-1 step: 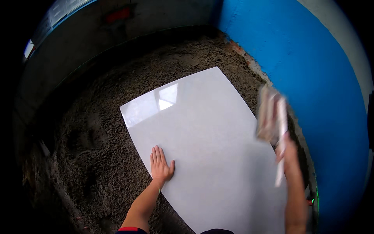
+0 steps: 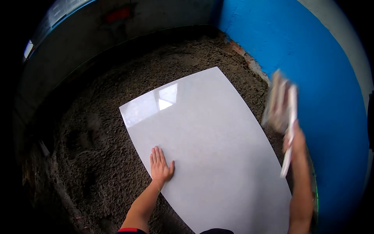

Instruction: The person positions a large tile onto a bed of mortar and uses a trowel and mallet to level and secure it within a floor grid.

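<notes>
Floor [image 2: 97, 156] is covered throughout by a coarse, grey-brown bed of mortar [image 2: 187, 66], rough and lumpy, with dents seen at the left. One large glossy white tile [image 2: 218, 156] is laid flat directly on this bed, set at a slant, its far corner near the blue wall [image 2: 311, 78]. A window reflection is seen on the tile's far left part. A left hand [image 2: 160, 165] is pressed flat, fingers spread, on the tile's left edge. The bed is bounded by a dark grey wall [image 2: 78, 50] on the far side.
</notes>
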Demonstrator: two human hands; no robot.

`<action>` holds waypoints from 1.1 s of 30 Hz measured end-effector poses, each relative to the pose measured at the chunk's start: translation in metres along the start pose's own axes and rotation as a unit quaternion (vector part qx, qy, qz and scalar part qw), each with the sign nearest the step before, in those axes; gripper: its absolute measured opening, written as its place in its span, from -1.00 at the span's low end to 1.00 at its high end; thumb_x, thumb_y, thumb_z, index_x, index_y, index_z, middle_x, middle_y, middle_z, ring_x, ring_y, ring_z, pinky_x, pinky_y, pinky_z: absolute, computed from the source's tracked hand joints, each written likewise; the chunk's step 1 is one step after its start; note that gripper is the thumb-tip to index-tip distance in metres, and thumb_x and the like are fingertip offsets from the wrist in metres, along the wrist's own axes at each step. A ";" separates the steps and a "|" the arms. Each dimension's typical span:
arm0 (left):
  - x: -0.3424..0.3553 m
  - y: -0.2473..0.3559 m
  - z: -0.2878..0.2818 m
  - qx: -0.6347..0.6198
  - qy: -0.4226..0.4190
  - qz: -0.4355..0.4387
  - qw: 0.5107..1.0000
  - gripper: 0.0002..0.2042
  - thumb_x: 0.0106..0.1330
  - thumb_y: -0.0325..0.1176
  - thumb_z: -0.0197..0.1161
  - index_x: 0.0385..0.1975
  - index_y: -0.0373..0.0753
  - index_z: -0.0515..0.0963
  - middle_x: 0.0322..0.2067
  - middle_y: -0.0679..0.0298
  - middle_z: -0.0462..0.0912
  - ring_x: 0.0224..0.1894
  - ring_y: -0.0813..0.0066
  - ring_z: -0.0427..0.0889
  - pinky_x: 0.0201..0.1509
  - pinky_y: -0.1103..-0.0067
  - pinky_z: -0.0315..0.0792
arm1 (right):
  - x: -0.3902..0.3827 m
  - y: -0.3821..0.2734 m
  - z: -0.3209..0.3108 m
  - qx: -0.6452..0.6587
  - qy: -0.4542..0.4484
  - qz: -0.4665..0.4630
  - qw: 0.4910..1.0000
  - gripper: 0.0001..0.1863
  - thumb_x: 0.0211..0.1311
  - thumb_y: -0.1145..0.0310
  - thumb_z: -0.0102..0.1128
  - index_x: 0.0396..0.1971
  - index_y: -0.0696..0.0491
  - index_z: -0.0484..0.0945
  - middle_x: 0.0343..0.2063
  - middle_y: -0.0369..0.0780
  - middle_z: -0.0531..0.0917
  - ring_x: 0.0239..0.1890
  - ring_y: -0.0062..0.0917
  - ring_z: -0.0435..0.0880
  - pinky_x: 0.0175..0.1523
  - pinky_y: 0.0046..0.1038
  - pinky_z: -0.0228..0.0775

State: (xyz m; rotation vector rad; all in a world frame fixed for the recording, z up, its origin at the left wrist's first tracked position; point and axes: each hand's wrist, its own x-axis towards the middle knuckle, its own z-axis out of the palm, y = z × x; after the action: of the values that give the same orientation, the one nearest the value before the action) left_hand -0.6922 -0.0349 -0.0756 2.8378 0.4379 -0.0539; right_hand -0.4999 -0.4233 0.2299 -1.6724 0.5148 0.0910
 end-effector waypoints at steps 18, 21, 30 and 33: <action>0.004 0.017 0.010 -0.045 -0.008 -0.012 0.999 -0.14 0.28 0.03 0.05 0.36 -0.52 -0.07 0.42 -0.18 -0.14 0.49 -0.05 -0.22 0.51 0.20 -0.28 | 0.049 0.236 0.157 -0.329 -0.198 0.068 0.921 -0.31 0.36 -0.28 -0.23 -0.30 0.16 0.49 -0.74 -0.25 0.42 -0.80 -0.51 0.43 -0.69 -0.42 0.28; 0.015 0.024 0.023 -0.062 -0.013 0.011 0.998 -0.14 0.29 0.06 0.03 0.36 -0.52 -0.08 0.42 -0.17 -0.15 0.49 -0.04 -0.23 0.51 0.19 -0.27 | 0.070 0.221 0.131 -0.183 -0.121 0.159 0.963 -0.30 0.32 -0.30 -0.13 -0.33 0.18 0.49 -0.74 -0.26 0.43 -0.82 -0.57 0.38 -0.75 -0.45 0.23; -0.005 0.000 0.022 -0.060 -0.023 -0.008 0.998 -0.15 0.33 0.08 -0.02 0.37 -0.51 -0.11 0.43 -0.16 -0.19 0.49 -0.03 -0.26 0.51 0.21 -0.28 | 0.040 -0.042 0.131 -0.064 -0.033 -0.141 0.987 -0.45 0.36 -0.26 -0.14 -0.55 -0.06 0.37 -0.82 -0.41 0.26 -0.85 -0.76 0.24 -0.76 -0.59 0.12; -0.007 -0.001 0.018 -0.058 -0.021 -0.008 0.998 -0.16 0.33 0.08 -0.03 0.37 -0.51 -0.10 0.43 -0.15 -0.18 0.49 -0.02 -0.25 0.51 0.22 -0.26 | 0.076 -0.014 0.159 0.064 0.009 -0.260 0.963 -0.48 0.42 -0.21 -0.21 -0.55 -0.08 0.32 -0.79 -0.42 0.26 -0.80 -0.75 0.25 -0.71 -0.61 0.15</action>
State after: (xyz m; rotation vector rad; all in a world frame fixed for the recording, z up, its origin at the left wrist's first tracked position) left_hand -0.6989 -0.0406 -0.0930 2.7151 0.4390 -0.0868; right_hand -0.3901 -0.2910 0.1878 -1.6315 0.0793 -0.3366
